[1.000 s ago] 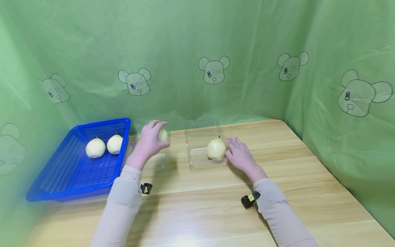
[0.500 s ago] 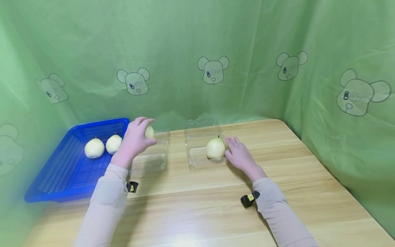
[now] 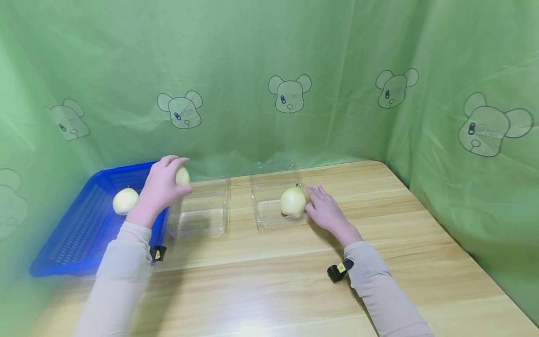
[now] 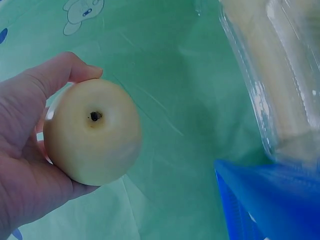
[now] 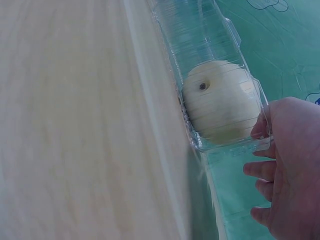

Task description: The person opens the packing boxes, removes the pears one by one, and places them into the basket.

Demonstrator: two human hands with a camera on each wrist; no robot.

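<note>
My left hand (image 3: 162,185) holds a pale yellow pear (image 4: 95,132) between thumb and fingers, above the blue basket's right rim. Its underside with a dark hollow shows in the left wrist view. Another pear (image 3: 125,201) lies in the blue basket (image 3: 80,234); my hand and forearm hide part of the basket. A second pear (image 3: 293,202) sits at the right end of an opened clear plastic box (image 3: 269,222). My right hand (image 3: 328,210) rests against that box's right wall, fingers fairly straight, with the thumb right at the wall beside the pear (image 5: 222,105).
Another clear plastic box (image 3: 202,229) stands between the basket and the box with the pear. Green curtains (image 3: 337,93) printed with bear heads close off the back and sides of the wooden table (image 3: 269,290).
My left hand has moved left with its pear, from above the left plastic box to the basket's right rim, covering one of the pears there. The right hand has stayed at its box.
</note>
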